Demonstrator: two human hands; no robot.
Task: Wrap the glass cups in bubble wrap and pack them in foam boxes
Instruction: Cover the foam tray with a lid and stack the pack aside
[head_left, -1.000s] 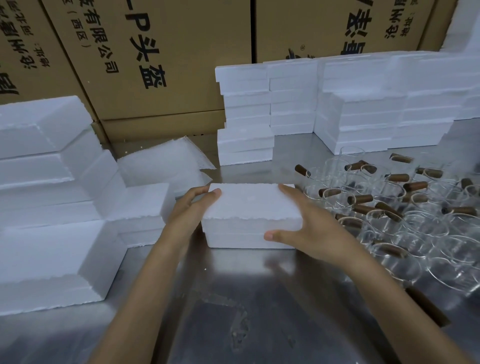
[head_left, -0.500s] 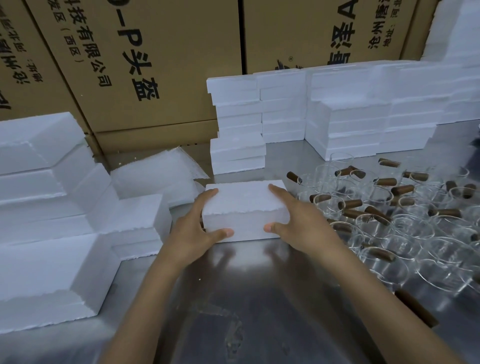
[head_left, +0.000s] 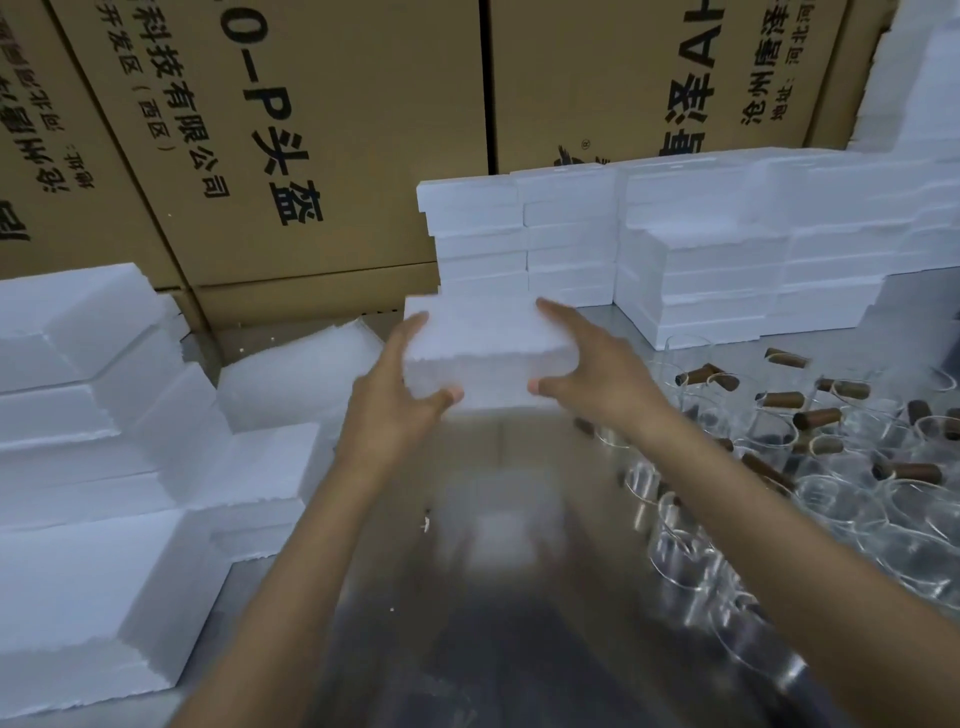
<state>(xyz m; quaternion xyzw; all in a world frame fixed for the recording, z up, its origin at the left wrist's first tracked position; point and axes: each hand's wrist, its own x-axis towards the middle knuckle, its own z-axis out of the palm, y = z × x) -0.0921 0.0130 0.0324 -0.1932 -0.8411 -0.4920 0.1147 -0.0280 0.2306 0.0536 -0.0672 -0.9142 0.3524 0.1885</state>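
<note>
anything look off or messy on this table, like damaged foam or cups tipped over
Nothing is clearly broken. The clear glass cups with brown wooden handles are crowded loosely at the right, handles pointing every way, not in rows. The white foam box gripped by the left hand and right hand has a ragged lid seam, as do the white foam stacks behind it.

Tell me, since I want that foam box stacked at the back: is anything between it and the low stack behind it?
Nothing visible. Both hands, left hand and right hand, grip the foam box right before the rear stacks; glass cups sit off right.
</note>
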